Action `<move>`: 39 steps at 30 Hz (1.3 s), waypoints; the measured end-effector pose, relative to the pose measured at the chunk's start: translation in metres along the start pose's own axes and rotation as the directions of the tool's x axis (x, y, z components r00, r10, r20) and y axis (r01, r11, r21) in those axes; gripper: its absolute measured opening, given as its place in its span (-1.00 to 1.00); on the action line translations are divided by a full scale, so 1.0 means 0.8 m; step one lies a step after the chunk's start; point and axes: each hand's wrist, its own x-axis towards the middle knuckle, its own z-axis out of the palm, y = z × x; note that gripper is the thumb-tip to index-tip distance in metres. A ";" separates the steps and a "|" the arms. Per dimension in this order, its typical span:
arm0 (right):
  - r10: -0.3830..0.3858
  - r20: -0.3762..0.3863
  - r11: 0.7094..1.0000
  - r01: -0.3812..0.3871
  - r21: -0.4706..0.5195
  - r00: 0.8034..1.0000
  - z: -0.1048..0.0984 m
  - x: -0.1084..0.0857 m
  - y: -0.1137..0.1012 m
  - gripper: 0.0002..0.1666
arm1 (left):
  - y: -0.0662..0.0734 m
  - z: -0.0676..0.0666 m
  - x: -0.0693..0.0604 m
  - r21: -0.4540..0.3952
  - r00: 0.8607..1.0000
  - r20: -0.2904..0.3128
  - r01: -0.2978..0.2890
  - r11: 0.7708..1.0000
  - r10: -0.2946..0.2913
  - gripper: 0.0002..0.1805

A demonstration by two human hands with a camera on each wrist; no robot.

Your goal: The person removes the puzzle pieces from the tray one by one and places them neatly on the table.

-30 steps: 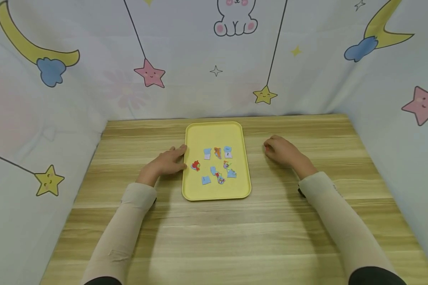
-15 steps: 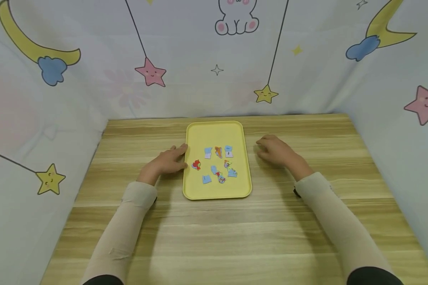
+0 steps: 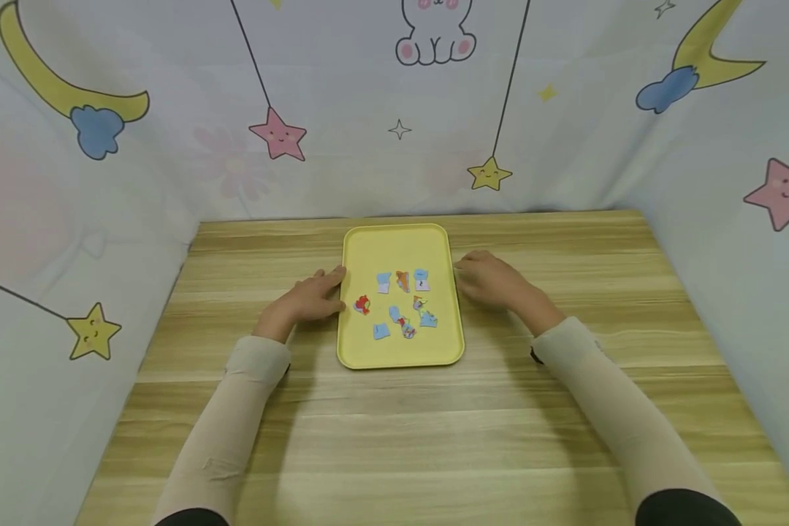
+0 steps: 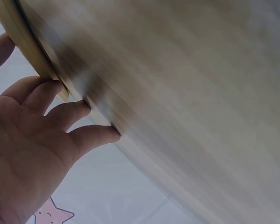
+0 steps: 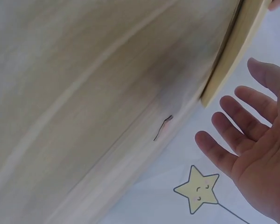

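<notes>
A yellow tray (image 3: 394, 248) lies on the table and bears several small cut picture pieces (image 3: 402, 280), mostly blue with red or orange parts. My left hand (image 3: 305, 298) rests at its left rim, thumb and fingertips against the edge. The left wrist view shows the fingers (image 4: 67, 114) spread and slightly bent by the tray's edge. At the opposite rim is my right hand (image 3: 493, 281). In the right wrist view its fingers (image 5: 242, 126) are loosely bent and hold nothing; whether they touch the tray, I cannot tell.
Wood-patterned tabletop (image 3: 394, 438) surrounds the tray. A small thin dark-edged scrap (image 5: 163, 127) lies on it in the right wrist view. Behind and at both sides hangs a white cloth (image 3: 361, 175) printed with stars, moons and a bear.
My right hand has moved left, from the bare tabletop up to the tray's right rim. My left hand, the tray and the pieces have stayed in place.
</notes>
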 end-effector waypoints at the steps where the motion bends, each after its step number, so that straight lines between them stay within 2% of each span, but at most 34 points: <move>1: -0.001 0.000 1.000 0.001 0.000 1.000 0.000 0.001 -0.002 -0.46 | 0.000 0.000 0.000 0.001 1.000 -0.001 0.000 1.000 0.000 -0.10; 15: -0.021 0.031 0.999 0.020 0.027 0.999 0.007 0.008 -0.018 -0.43 | 0.000 0.001 -0.002 0.005 1.000 -0.003 0.001 1.000 -0.001 -0.11; 21: 0.006 0.065 0.999 -0.009 0.040 0.998 0.012 0.007 -0.025 -0.39 | 0.003 0.001 -0.002 0.005 1.000 -0.001 0.005 1.000 -0.005 -0.11; 27: -0.045 0.060 0.998 0.042 0.053 0.997 0.016 0.005 -0.035 -0.39 | 0.003 0.001 -0.002 0.005 1.000 -0.001 0.009 1.000 -0.009 -0.11; 33: -0.063 0.083 0.996 0.057 0.072 0.995 0.019 0.004 -0.044 -0.38 | 0.002 0.001 -0.002 0.001 1.000 -0.004 0.001 1.000 -0.001 -0.11; 39: -0.120 0.093 0.991 0.115 0.062 0.988 0.024 0.004 -0.051 -0.37 | 0.001 0.002 -0.002 0.001 1.000 -0.007 -0.003 1.000 0.003 -0.11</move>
